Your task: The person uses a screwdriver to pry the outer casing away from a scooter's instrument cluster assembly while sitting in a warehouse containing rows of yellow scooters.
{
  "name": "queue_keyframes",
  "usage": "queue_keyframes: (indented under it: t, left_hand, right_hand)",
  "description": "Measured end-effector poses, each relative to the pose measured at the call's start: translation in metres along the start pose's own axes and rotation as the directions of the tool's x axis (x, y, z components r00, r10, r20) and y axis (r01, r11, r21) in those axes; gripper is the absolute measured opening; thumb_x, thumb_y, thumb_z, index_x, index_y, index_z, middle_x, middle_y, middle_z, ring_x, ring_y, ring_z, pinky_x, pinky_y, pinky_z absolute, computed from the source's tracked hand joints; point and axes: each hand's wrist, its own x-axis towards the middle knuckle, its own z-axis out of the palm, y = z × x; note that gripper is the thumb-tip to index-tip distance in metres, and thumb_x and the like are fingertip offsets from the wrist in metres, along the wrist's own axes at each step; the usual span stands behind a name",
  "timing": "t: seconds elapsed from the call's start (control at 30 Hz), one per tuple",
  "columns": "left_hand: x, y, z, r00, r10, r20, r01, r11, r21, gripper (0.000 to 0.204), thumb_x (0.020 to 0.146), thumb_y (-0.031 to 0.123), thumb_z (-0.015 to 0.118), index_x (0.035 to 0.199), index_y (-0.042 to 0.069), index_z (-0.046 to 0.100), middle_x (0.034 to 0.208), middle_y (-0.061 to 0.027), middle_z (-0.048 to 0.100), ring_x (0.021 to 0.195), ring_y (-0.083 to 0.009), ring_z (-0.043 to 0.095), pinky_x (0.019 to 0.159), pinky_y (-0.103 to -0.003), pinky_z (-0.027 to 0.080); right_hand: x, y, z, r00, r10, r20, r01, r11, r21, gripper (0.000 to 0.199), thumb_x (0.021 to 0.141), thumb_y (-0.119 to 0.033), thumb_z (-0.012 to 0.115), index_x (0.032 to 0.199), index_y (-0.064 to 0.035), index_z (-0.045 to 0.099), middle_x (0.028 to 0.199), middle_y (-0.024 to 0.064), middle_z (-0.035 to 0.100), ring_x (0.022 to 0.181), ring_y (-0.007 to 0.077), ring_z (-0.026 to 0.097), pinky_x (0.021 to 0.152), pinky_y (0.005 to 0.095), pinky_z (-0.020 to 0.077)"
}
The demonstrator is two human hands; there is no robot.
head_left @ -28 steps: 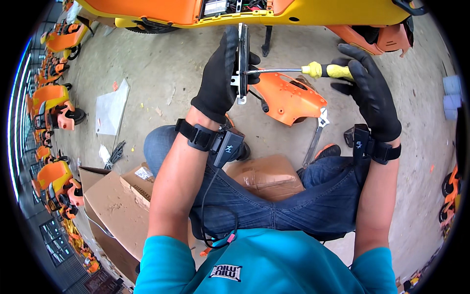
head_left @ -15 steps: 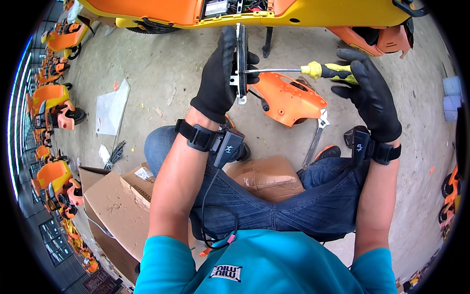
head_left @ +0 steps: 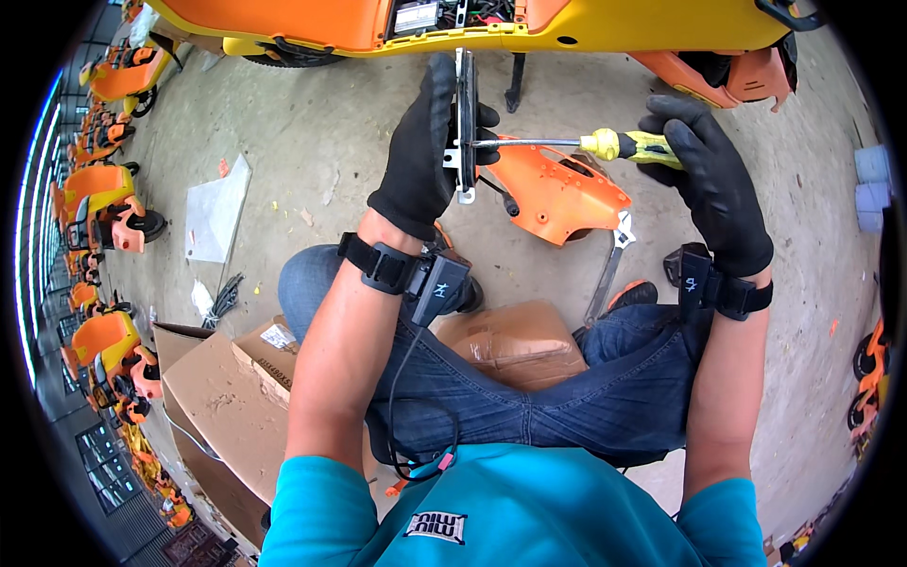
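My left hand (head_left: pixel 419 156), in a black glove, is closed round a flat black part with metal bracket tabs (head_left: pixel 467 123), held on edge. In my gloved right hand (head_left: pixel 713 175) is the yellow-and-black handle of a screwdriver (head_left: pixel 624 146). Its metal shaft runs level to the left, and the tip meets the face of the black part. What the tip sits in is too small to tell. Beneath the shaft, an orange plastic body panel (head_left: pixel 557 200) lies on the floor, with an adjustable wrench (head_left: pixel 612 260) beside its right end.
A yellow-and-orange scooter (head_left: pixel 624 24) stands across the far side, its compartment uncovered and wiring showing. An open cardboard box (head_left: pixel 222 387) is at my left, a taped carton (head_left: pixel 515 345) between my legs. A pale sheet (head_left: pixel 215 210) lies left; more scooters (head_left: pixel 99 203) line the far left.
The screwdriver handle has turned and my right fingers have shifted, now wrapped nearer the handle's end. My left hand and the black part have hardly moved.
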Motion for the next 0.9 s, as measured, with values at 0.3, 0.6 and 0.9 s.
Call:
queue_keyframes:
  t: [0.3, 0.6, 0.9]
  left_hand:
    - [0.002, -0.001, -0.002, 1.000, -0.027, -0.003, 0.026, 0.997, -0.071, 0.061, 0.104, 0.057, 0.034, 0.136, 0.009, 0.052, 0.097, -0.0141, 0.067, 0.072, -0.0185, 0.066, 0.064, -0.031, 0.056]
    - [0.004, -0.010, -0.009, 0.997, 0.079, 0.012, -0.079, 0.997, -0.007, 0.061, 0.104, 0.057, 0.034, 0.138, 0.009, 0.050, 0.100, -0.0150, 0.067, 0.074, -0.0192, 0.067, 0.065, -0.030, 0.057]
    - [0.000, -0.004, -0.004, 0.996, -0.013, 0.084, 0.020, 0.996, -0.082, 0.059, 0.106, 0.054, 0.030, 0.139, 0.009, 0.050, 0.098, -0.0107, 0.066, 0.071, -0.0160, 0.065, 0.069, -0.029, 0.057]
  right_hand:
    - [0.001, -0.001, -0.012, 0.995, -0.077, 0.060, 0.076, 0.997, 0.019, 0.033, 0.100, -0.021, 0.057, 0.124, 0.0005, 0.059, 0.120, 0.0096, 0.059, 0.108, 0.0153, 0.060, 0.091, 0.0288, 0.0509]
    - [0.001, -0.002, -0.017, 0.977, 0.113, 0.180, -0.114, 0.993, -0.002, 0.034, 0.106, -0.026, 0.048, 0.125, -0.0009, 0.059, 0.113, 0.0084, 0.061, 0.081, 0.0105, 0.061, 0.066, 0.0222, 0.0514]
    - [0.004, 0.006, -0.023, 0.983, -0.069, 0.169, 0.020, 0.961, 0.275, 0.034, 0.097, -0.017, 0.058, 0.125, 0.0015, 0.057, 0.118, 0.0085, 0.060, 0.094, 0.0125, 0.056, 0.086, 0.0253, 0.0482]
